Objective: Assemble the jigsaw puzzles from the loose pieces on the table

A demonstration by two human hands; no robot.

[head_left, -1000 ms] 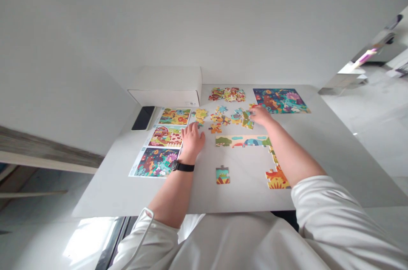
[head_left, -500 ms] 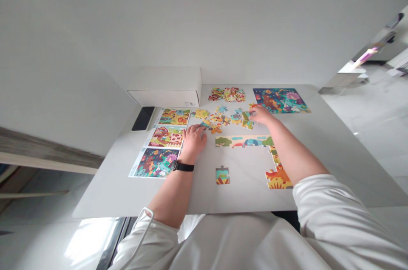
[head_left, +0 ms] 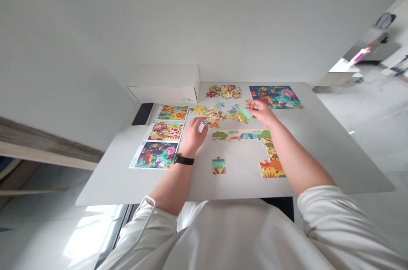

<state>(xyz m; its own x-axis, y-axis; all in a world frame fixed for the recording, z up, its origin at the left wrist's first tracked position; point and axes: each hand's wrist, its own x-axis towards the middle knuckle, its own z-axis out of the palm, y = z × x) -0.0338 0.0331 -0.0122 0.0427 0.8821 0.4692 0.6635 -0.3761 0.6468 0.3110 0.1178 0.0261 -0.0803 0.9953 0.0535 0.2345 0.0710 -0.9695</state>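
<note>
My right hand (head_left: 260, 112) pinches a green and light-blue jigsaw puzzle piece (head_left: 243, 115) just above the loose pieces. Thumb and fingertips of my left hand (head_left: 195, 134) are closed on a small bluish puzzle piece (head_left: 205, 122) at the pile's near left edge; the fingers partly hide it. Loose yellow, orange and blue pieces (head_left: 216, 115) lie between the hands. Nearer me is a joined strip of pieces (head_left: 237, 135) that runs into a right-hand column (head_left: 272, 167) with orange and yellow pictures. A single crocodile piece (head_left: 219, 166) lies apart at the lower left.
A sheet with three printed pictures (head_left: 159, 137) lies left, beside a phone (head_left: 143, 114). Behind stand a white box (head_left: 164, 85) and another piece pile (head_left: 224, 91). A dark-blue finished puzzle (head_left: 276, 97) lies at the back right of the table (head_left: 325, 142).
My right hand has lifted the green and light-blue piece from the pile and tilted it. My left fingers have curled up from lying flat, closing on a piece. The view has shifted slightly.
</note>
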